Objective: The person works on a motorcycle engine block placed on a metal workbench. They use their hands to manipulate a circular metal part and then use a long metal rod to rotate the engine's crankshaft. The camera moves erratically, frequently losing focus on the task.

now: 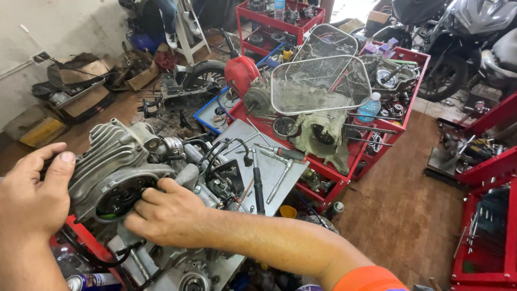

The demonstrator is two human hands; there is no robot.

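Left hand point(32, 188) lay open-palmed against finned engine cylinder point(110, 161); right hand point(167, 213) reached fingers into its round port. Item judged heavy, rigid, oily; best gripped by fins.

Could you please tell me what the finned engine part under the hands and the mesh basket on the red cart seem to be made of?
Finned engine part: likely cast aluminium, dull grey and matte, with moulded fins. Mesh basket: thin steel wire, probably plated, its fine grid showing light silvery grey.
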